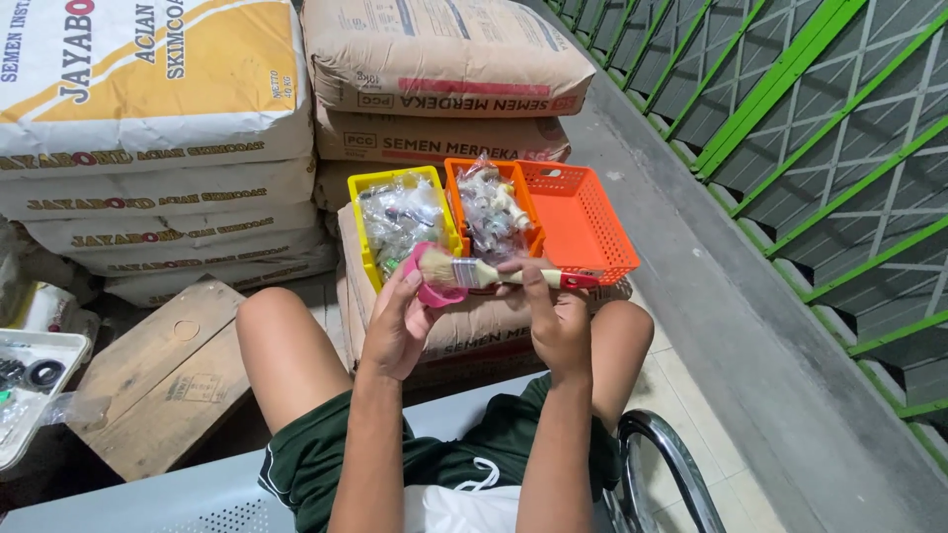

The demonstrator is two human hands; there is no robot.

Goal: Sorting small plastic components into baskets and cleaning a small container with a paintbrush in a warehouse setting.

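My left hand (398,324) holds a small pink basket (432,279) tilted up in front of me. My right hand (555,314) grips a paintbrush (494,274) with a pale wooden handle and red end, its bristles lying against the pink basket. Just beyond my hands, a yellow basket (367,229) and an orange basket (583,222) sit on a brown cement sack (464,326). Both hold clear bags of small parts. My bare knees flank the sack.
Stacks of white-and-yellow sacks (148,118) and brown sacks (444,59) rise behind. A wooden board (163,380) and a white tray (30,395) with black rings lie at left. A green metal railing (790,128) borders the concrete ledge on the right. A chair armrest (662,454) is at right.
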